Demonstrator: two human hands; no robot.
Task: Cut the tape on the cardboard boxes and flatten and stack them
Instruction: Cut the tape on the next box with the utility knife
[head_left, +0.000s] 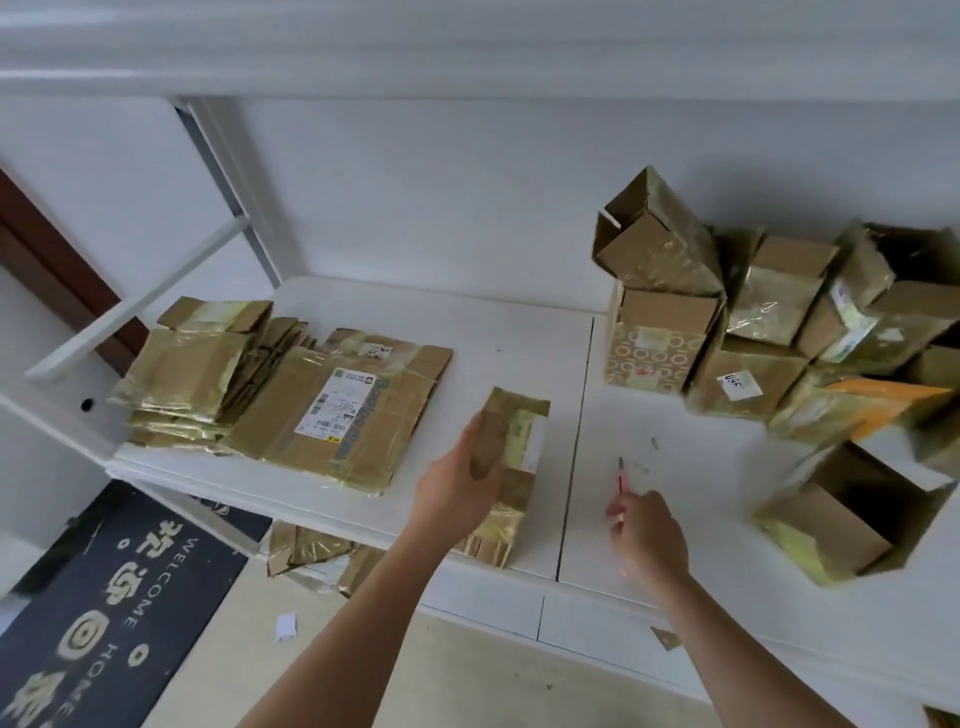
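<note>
My left hand (457, 486) grips a small flattened cardboard box (511, 467) wrapped in yellowish tape, held just above the white table (519, 338) near its front edge. To its right, my right hand (647, 538) holds a pink utility knife (621, 475) with the blade pointing away from me. A stack of flattened boxes (291, 395) lies at the table's left. A pile of taped, unflattened boxes (753, 322) fills the back right. An opened box (852, 514) lies on its side at the right.
A seam (574, 441) divides the tabletop in two. Small tape scraps (654, 442) lie near the knife. On the floor sit cardboard pieces (311, 556), a paper scrap (287, 625) and a dark welcome mat (119, 597). A white shelf frame (156, 291) rises at left.
</note>
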